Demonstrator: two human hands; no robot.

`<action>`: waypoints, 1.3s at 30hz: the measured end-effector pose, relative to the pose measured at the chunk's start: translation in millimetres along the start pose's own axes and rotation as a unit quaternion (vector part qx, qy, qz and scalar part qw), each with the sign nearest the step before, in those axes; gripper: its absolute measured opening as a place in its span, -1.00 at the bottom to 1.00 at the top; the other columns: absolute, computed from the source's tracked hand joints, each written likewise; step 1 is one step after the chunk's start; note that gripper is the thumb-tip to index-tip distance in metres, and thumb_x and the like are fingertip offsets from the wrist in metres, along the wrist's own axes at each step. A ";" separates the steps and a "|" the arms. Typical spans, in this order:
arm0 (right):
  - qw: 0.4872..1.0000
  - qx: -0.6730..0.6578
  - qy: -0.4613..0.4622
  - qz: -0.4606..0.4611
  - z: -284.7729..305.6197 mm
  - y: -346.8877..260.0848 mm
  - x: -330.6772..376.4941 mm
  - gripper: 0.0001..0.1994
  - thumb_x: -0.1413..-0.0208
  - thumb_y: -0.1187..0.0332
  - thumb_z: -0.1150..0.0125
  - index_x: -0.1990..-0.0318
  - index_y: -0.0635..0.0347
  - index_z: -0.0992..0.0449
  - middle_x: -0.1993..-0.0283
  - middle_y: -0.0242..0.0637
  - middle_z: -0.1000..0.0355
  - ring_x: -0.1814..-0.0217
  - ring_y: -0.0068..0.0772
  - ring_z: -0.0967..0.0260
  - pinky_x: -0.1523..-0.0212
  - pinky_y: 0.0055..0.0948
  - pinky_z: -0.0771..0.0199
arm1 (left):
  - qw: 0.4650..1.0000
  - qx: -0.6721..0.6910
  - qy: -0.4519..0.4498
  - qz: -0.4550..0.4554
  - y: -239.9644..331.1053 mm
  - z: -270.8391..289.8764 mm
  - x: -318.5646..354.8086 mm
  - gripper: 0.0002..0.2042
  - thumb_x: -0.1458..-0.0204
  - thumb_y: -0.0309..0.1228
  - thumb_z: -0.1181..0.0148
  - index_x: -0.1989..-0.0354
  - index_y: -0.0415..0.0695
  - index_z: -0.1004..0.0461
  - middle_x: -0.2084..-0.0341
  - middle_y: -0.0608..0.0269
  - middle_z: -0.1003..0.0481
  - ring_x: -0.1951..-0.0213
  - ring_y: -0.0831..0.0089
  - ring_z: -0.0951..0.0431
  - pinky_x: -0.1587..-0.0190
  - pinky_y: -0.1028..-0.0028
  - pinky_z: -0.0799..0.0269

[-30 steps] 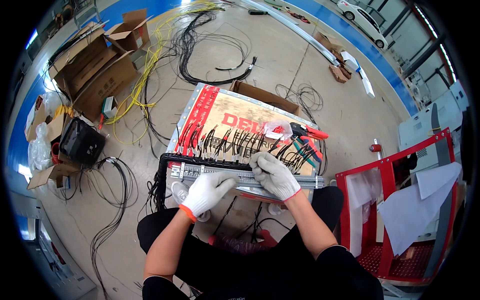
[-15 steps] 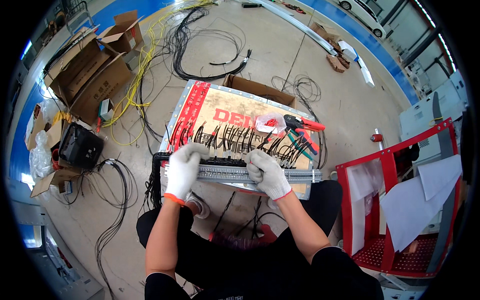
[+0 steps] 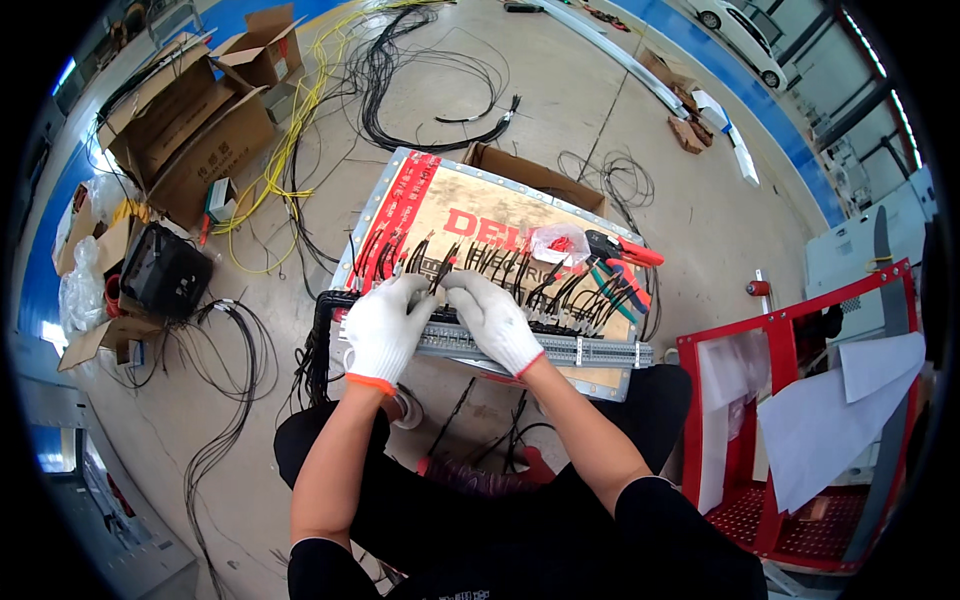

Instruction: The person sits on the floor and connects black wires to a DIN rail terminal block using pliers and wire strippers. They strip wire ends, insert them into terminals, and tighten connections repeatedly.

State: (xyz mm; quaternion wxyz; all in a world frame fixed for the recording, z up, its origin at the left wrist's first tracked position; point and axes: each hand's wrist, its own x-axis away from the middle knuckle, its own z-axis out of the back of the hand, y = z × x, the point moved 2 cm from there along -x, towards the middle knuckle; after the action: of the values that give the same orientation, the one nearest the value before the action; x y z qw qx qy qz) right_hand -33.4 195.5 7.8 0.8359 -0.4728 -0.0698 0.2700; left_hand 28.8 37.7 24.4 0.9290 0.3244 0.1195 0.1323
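While you sit on the floor with the long grey terminal strip (image 3: pixel 530 345) across your lap, both of your hands work at its left part. Your left hand (image 3: pixel 385 328), in a white glove with an orange cuff, rests on the strip with its fingers curled down over the top edge; whether that grip pinches a wire cannot be told. Your right hand (image 3: pixel 492 318), gloved the same way, lies just beside the left one, fingertips touching it and bent over the black wires (image 3: pixel 520 270) that rise from the strip; whether it holds one cannot be told either. Behind the strip lies a flat cardboard panel (image 3: pixel 470 215) with red lettering, and the wires fan out across it. Right of the strip's far end, on the panel, lie red-handled pliers (image 3: pixel 625 250) and a small clear bag (image 3: pixel 560 243) with red parts inside. Further right of the strip stands a red metal rack (image 3: pixel 800 330) with white sheets of paper (image 3: pixel 840 410) on it. Well left of the strip sit open cardboard boxes (image 3: pixel 190 120), a black case (image 3: pixel 165 270), and loose yellow cables (image 3: pixel 290 110) on the concrete floor.
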 end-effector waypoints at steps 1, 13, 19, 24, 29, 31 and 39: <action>0.999 0.028 0.025 0.035 -6.4 1.0 -4.0 -0.75 -0.30 0.29 -0.01 0.05 0.25 -0.51 0.27 0.03 -0.54 0.30 -0.05 -0.53 0.24 -0.18 -0.49 | 1.000 -0.008 0.014 -0.008 -3.3 -4.9 -2.6 -0.78 0.01 -0.25 -0.32 0.22 -0.05 -0.63 0.41 0.20 -0.61 0.34 0.22 -0.63 0.27 0.30 -0.51; 0.998 -0.025 0.002 -0.054 -26.9 18.1 -24.5 -0.71 -0.23 0.24 -0.08 0.21 0.34 -0.55 0.45 0.04 -0.49 0.37 0.03 -0.49 0.34 -0.07 -0.42 | 0.996 0.069 0.044 0.039 -21.5 -13.4 -11.1 -0.78 -0.01 -0.24 -0.26 0.33 -0.13 -0.65 0.49 0.08 -0.61 0.42 0.21 -0.64 0.31 0.32 -0.50; 0.942 -0.289 0.005 -0.168 -6.1 6.9 -4.3 -0.77 -0.30 0.35 -0.04 0.14 0.32 -0.57 0.55 -0.54 -0.26 0.53 -0.70 -0.12 0.50 -0.59 -0.13 | 0.996 0.056 0.070 0.025 -17.7 -13.1 -5.3 -0.83 -0.01 -0.27 -0.28 0.38 -0.11 -0.62 0.50 0.12 -0.60 0.44 0.20 -0.63 0.34 0.28 -0.49; 0.979 -0.157 0.028 -0.125 -4.7 8.9 0.0 -0.76 -0.29 0.33 -0.07 0.17 0.34 -0.57 0.51 -0.42 -0.39 0.50 -0.66 -0.26 0.44 -0.54 -0.30 | 0.998 0.017 0.041 -0.055 -8.5 -13.5 5.7 -0.88 0.03 -0.32 -0.33 0.37 -0.05 -0.57 0.46 0.20 -0.55 0.37 0.16 -0.60 0.32 0.24 -0.48; 0.988 -0.144 0.043 -0.032 -13.9 6.4 -10.0 -0.82 -0.24 0.37 -0.11 0.19 0.31 -0.56 0.48 -0.14 -0.48 0.53 -0.35 -0.44 0.44 -0.38 -0.41 | 0.996 -0.063 0.027 -0.062 -2.1 -19.7 13.1 -0.86 0.05 -0.28 -0.35 0.36 -0.01 -0.59 0.40 0.21 -0.53 0.31 0.18 -0.59 0.28 0.23 -0.49; 0.995 -0.079 0.061 0.017 -10.4 -6.2 -9.4 -0.84 -0.23 0.37 -0.14 0.23 0.29 -0.54 0.46 -0.07 -0.49 0.46 -0.11 -0.52 0.43 -0.26 -0.46 | 0.995 -0.093 0.018 -0.040 1.1 -21.7 11.3 -0.83 0.05 -0.23 -0.35 0.37 -0.03 -0.58 0.40 0.19 -0.54 0.32 0.18 -0.61 0.30 0.22 -0.50; 0.995 -0.040 0.079 -0.038 -15.1 -2.5 -16.5 -0.79 -0.27 0.33 -0.11 0.34 0.31 -0.42 0.55 -0.21 -0.46 0.55 -0.39 -0.40 0.47 -0.41 -0.38 | 0.974 -0.226 -0.012 0.009 -4.2 -49.6 -2.9 -0.81 -0.07 -0.20 -0.23 0.32 -0.05 -0.55 0.37 0.19 -0.57 0.31 0.21 -0.65 0.31 0.23 -0.57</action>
State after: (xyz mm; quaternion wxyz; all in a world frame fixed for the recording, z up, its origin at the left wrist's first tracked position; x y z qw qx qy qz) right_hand -40.8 174.6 3.9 0.8291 -0.5222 -0.0324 0.1971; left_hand 11.5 61.9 -15.7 0.9784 0.1089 0.0721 0.1603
